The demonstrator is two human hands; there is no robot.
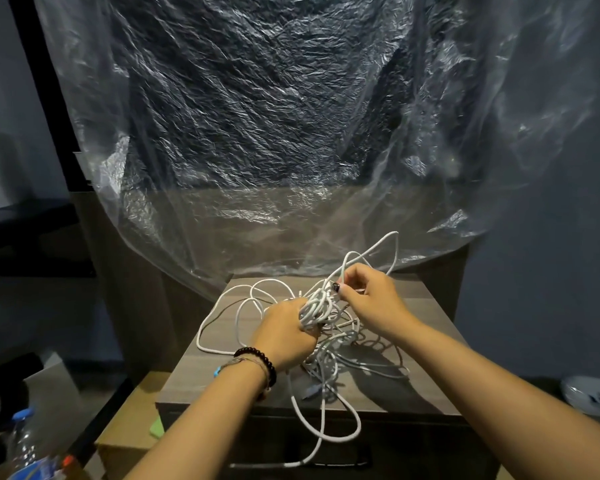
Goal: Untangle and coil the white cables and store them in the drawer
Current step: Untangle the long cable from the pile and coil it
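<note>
1. White cables [321,308] are lying tangled between my hands, on the wooden cabinet top [426,344].
2. My left hand [284,336] is gripping the bundle.
3. My right hand [369,297] is pinching one strand above it.

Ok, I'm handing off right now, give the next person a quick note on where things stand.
Left hand grips the bunched middle of the white cables.
Right hand pinches one strand above the bunch.
Cables lie on the wooden cabinet top; loops hang over its front edge.
Done: nothing coiled yet; still one tangle.
Left: separate, coil, store in the drawer, which looks closed.
</note>
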